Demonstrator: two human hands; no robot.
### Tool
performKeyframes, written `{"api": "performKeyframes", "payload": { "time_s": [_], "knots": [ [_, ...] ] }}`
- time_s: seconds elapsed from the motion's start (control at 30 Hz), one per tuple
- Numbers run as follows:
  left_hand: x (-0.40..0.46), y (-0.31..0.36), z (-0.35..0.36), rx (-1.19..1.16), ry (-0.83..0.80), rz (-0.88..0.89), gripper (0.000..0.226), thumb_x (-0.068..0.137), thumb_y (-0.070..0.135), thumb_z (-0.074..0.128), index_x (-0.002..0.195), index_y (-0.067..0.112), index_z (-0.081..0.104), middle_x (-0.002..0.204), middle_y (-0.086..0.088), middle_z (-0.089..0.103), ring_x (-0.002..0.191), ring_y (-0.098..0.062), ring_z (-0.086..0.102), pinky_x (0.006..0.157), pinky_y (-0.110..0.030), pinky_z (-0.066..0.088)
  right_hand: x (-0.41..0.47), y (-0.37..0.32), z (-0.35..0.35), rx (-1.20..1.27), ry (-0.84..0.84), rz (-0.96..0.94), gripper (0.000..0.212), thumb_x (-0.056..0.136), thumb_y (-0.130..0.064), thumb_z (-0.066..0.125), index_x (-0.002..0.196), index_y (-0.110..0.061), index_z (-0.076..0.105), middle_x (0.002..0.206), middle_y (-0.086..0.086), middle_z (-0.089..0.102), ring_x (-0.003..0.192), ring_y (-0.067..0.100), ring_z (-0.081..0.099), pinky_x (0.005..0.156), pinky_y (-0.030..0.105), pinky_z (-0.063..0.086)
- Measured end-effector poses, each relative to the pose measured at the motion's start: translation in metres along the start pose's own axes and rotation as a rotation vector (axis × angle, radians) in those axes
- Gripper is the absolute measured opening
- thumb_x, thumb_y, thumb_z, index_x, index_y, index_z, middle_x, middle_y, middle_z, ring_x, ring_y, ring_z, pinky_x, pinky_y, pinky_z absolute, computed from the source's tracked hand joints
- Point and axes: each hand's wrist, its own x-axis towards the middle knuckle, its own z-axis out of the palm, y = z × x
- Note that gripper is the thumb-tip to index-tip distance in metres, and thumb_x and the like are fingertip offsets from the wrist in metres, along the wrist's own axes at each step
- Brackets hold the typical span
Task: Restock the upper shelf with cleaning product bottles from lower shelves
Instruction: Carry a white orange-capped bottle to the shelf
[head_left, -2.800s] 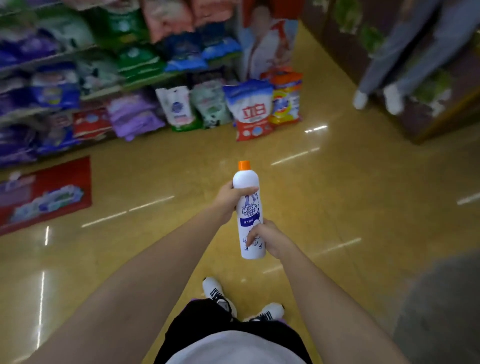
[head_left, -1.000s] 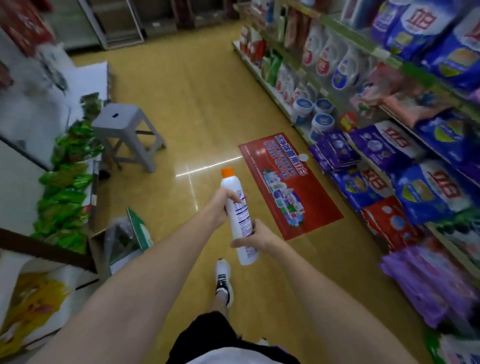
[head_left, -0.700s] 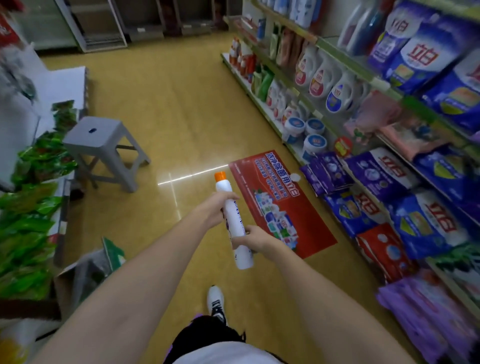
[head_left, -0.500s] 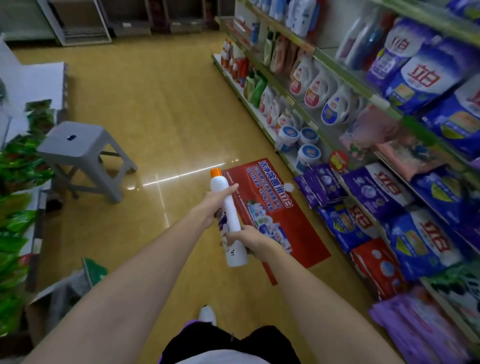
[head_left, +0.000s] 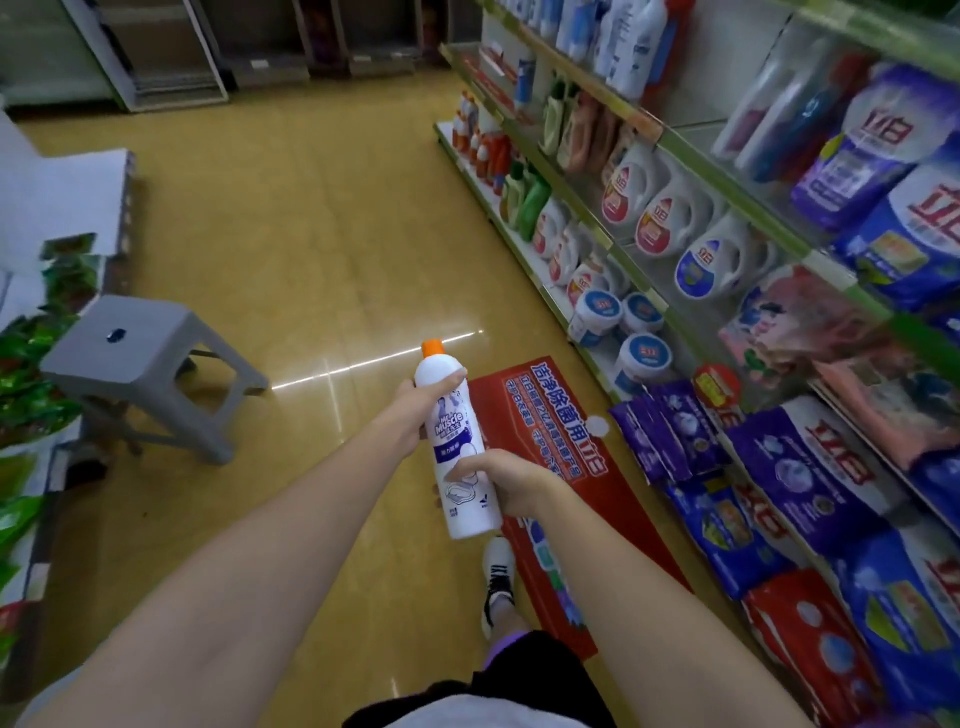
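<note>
Since the frame half a second back: the label of the bottle (head_left: 458, 440) has turned to face the camera, and the grey stool (head_left: 137, 364) sits lower left.
Left hand (head_left: 422, 410): clasps the bottle's upper body.
Right hand (head_left: 506, 480): grips its lower part.
Bottle: held above the floor (head_left: 311, 234), beside the shelves (head_left: 727, 197).
Long axis: near upright, orange cap (head_left: 432, 347) pointing away, up the aisle.

Bottle (head_left: 457, 441): white body, orange cap, purple-blue label band with white lettering. Floor (head_left: 322, 218): glossy yellow-ochre. Floor mat (head_left: 561, 457), near right: red with white characters. Stool (head_left: 140, 364), left: grey. Shelf edging (head_left: 727, 187), right: green. Detergent bags (head_left: 810, 478), near right: purple, blue, red.
</note>
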Motion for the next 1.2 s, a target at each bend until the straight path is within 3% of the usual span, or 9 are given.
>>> {"api": "performKeyframes", "payload": {
  "time_s": [0.23,0.37,0.53,0.6,0.73,0.87,0.93,1.07,1.2],
  "knots": [
    [0.093,0.105,0.057,0.034,0.084,0.000,0.062,0.072,0.035,0.087,0.116,0.004,0.057,0.092,-0.010,0.073,0.072,-0.021,0.070,0.056,-0.029,0.052,0.062,-0.116,-0.096,-0.103,0.037,-0.037,0.045,0.082,-0.012,0.079,0.123,-0.003,0.064,0.106,0.014,0.074,0.092,0.027,0.071,0.081,0.040,0.059],
    [0.142,0.149,0.077,0.019,0.148,0.015,0.062,0.067,0.033,0.091,0.113,0.005,0.059,0.090,-0.011,0.074,0.071,-0.021,0.071,0.055,-0.029,0.052,0.096,-0.167,-0.135,-0.082,-0.014,-0.051,0.049,0.081,-0.014,0.080,0.125,-0.002,0.063,0.117,0.019,0.072,0.095,0.029,0.071,0.086,0.042,0.059],
    [0.196,0.200,0.082,-0.003,0.185,0.033,0.061,0.068,0.031,0.091,0.113,0.007,0.058,0.087,-0.010,0.074,0.067,-0.020,0.071,0.049,-0.026,0.052,0.141,-0.228,-0.158,-0.047,-0.089,-0.045,0.050,0.081,-0.015,0.081,0.125,-0.001,0.062,0.108,0.017,0.074,0.092,0.029,0.071,0.081,0.041,0.059],
    [0.226,0.219,0.080,-0.039,0.187,0.038,0.063,0.068,0.029,0.091,0.117,0.005,0.059,0.087,-0.011,0.075,0.069,-0.023,0.072,0.054,-0.030,0.055,0.162,-0.256,-0.166,-0.052,-0.105,-0.049,0.053,0.079,-0.016,0.082,0.125,-0.001,0.062,0.109,0.017,0.073,0.092,0.030,0.071,0.083,0.042,0.059],
    [0.293,0.261,0.073,-0.082,0.164,0.043,0.068,0.066,0.029,0.092,0.119,0.001,0.059,0.090,-0.015,0.075,0.071,-0.026,0.073,0.057,-0.033,0.057,0.213,-0.313,-0.185,-0.078,-0.068,-0.064,0.050,0.077,-0.017,0.084,0.121,-0.004,0.064,0.106,0.015,0.074,0.094,0.030,0.071,0.091,0.046,0.058],
    [0.370,0.318,0.067,-0.080,0.091,0.071,0.060,0.069,0.027,0.091,0.114,0.006,0.057,0.086,-0.012,0.074,0.061,-0.020,0.071,0.047,-0.027,0.054,0.272,-0.380,-0.204,-0.099,-0.020,-0.085,0.063,0.072,-0.021,0.087,0.126,-0.002,0.062,0.116,0.019,0.072,0.101,0.033,0.070,0.098,0.051,0.055],
    [0.410,0.349,0.066,-0.080,0.046,0.076,0.056,0.071,0.026,0.089,0.113,0.009,0.057,0.085,-0.010,0.073,0.059,-0.018,0.070,0.044,-0.024,0.052,0.298,-0.417,-0.212,-0.084,0.025,-0.094,0.058,0.074,-0.020,0.086,0.124,-0.003,0.062,0.114,0.018,0.073,0.098,0.031,0.071,0.094,0.048,0.057],
    [0.483,0.408,0.069,-0.076,0.000,0.096,0.057,0.072,0.027,0.089,0.115,0.006,0.059,0.091,-0.013,0.074,0.068,-0.023,0.071,0.058,-0.031,0.059,0.341,-0.484,-0.227,0.007,0.075,-0.111,0.043,0.083,-0.016,0.080,0.120,-0.005,0.063,0.106,0.014,0.074,0.094,0.028,0.071,0.091,0.044,0.058],
    [0.547,0.456,0.066,-0.082,-0.056,0.076,0.071,0.063,0.037,0.093,0.118,0.008,0.060,0.092,-0.013,0.076,0.074,-0.026,0.075,0.063,-0.035,0.059,0.378,-0.544,-0.240,0.013,0.141,-0.132,0.048,0.081,-0.016,0.082,0.122,-0.002,0.062,0.114,0.020,0.073,0.097,0.030,0.071,0.095,0.047,0.057]
  ]
}}
